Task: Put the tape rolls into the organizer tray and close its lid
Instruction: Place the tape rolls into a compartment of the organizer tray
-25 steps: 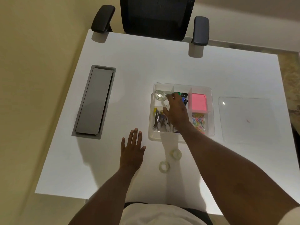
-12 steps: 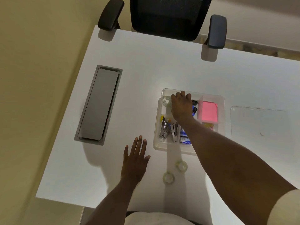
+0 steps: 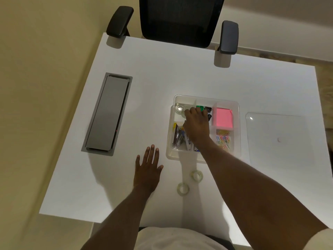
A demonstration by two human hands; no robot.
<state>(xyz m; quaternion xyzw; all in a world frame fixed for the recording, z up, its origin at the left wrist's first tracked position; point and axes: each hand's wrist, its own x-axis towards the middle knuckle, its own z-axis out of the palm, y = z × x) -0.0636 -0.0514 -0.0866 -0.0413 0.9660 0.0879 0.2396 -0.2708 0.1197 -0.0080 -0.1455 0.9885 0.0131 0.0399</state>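
Observation:
The clear organizer tray (image 3: 205, 98) sits open in the middle of the white table. One clear tape roll (image 3: 179, 109) lies in its back-left compartment. My right hand (image 3: 196, 126) reaches into the tray, fingers curled down just right of that roll; whether they hold another roll is hidden. Two more clear tape rolls (image 3: 197, 175) (image 3: 183, 188) lie on the table in front of the tray. My left hand (image 3: 147, 170) rests flat on the table, fingers spread, left of the tray. The clear lid (image 3: 275, 136) lies flat to the tray's right.
The tray also holds pink sticky notes (image 3: 222, 117), coloured paper clips (image 3: 223, 139), metal staple tools (image 3: 179, 138) and binder clips. A grey hatch (image 3: 108, 114) is set into the table at the left. A black office chair (image 3: 180, 18) stands at the far edge.
My right hand stays over the tray's back-left compartment, its fingers shifting slightly. The camera view has drifted. My left hand and the two rolls on the table have not moved.

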